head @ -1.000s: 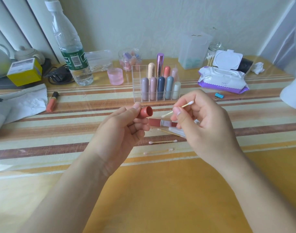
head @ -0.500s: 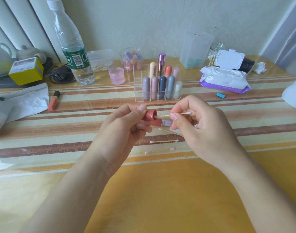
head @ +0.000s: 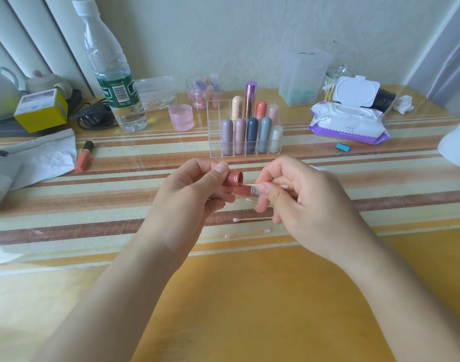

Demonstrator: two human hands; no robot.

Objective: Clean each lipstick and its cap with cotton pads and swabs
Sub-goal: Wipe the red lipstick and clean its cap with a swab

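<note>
My left hand (head: 194, 194) pinches the terracotta cap (head: 234, 178) above the counter's (head: 249, 296) middle. My right hand (head: 309, 205) pinches a cotton swab (head: 249, 183) at its mouth, the uncapped lipstick (head: 243, 190) just beneath. I worry a slip jabs the lipstick, or the swab stick snaps.

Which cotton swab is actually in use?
The swab pinched by the right hand, its tip in the red cap the left hand holds; the other swabs lie loose on the table.

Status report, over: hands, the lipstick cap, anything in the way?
Left hand grips cap. Right hand pinches swab, tip at cap's mouth. Nothing blocking; two spare swabs lie nearby.
</note>
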